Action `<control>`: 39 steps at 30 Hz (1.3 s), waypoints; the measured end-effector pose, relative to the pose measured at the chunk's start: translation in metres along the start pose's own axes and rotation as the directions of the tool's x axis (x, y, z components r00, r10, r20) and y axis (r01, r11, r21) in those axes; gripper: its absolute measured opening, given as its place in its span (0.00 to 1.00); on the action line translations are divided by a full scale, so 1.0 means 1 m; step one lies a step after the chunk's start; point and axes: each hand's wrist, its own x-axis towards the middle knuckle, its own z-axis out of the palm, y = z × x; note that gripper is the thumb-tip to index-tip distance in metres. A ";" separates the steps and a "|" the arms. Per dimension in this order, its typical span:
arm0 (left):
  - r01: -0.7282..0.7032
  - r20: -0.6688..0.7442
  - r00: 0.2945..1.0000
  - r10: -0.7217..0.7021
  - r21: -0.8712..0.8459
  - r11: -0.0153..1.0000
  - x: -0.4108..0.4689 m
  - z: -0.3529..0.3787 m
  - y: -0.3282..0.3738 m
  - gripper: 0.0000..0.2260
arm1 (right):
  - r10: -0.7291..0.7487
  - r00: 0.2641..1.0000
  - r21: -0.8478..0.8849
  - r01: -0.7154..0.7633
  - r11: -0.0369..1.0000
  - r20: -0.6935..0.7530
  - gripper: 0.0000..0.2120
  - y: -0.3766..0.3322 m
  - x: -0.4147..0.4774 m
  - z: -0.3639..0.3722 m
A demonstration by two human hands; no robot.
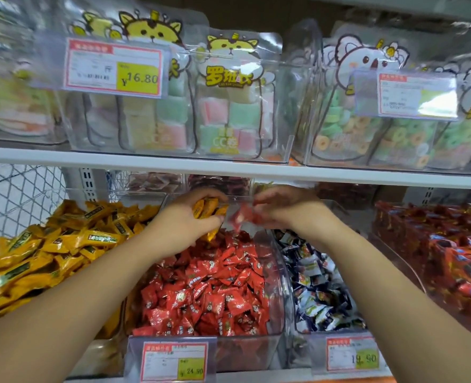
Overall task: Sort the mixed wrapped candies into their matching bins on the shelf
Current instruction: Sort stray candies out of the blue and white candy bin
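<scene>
Head view: left hand (186, 219) clutches yellow candies (208, 208) picked from red bin (279, 286); right hand (281, 210) pinches red candy (239, 217). Yellow strays await yellow bin (63, 239); sorting looks midway.

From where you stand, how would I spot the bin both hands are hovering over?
Look below the white shelf board, at the row of clear bins. Take the middle bin, under the left hand and right hand. It alone holds small red candies and bears a 24.90 price tag; its neighbours hold yellow candies on the left, blue-and-white candies on the right.
</scene>
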 end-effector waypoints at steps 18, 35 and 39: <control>0.278 0.036 0.941 -0.338 0.487 0.828 -0.047 -0.120 -0.078 0.27 | -0.049 0.979 -0.640 0.166 0.750 0.197 0.02 0.006 -0.004 0.054; -0.300 0.395 0.902 0.175 0.281 0.912 -0.026 0.023 0.032 0.26 | 0.350 0.905 -0.674 -0.103 0.731 0.242 0.06 0.000 -0.039 -0.066; -0.314 0.476 0.871 0.124 0.344 0.885 -0.016 0.054 0.021 0.28 | 0.595 0.733 -0.861 -0.026 0.508 0.329 0.37 0.007 -0.047 -0.045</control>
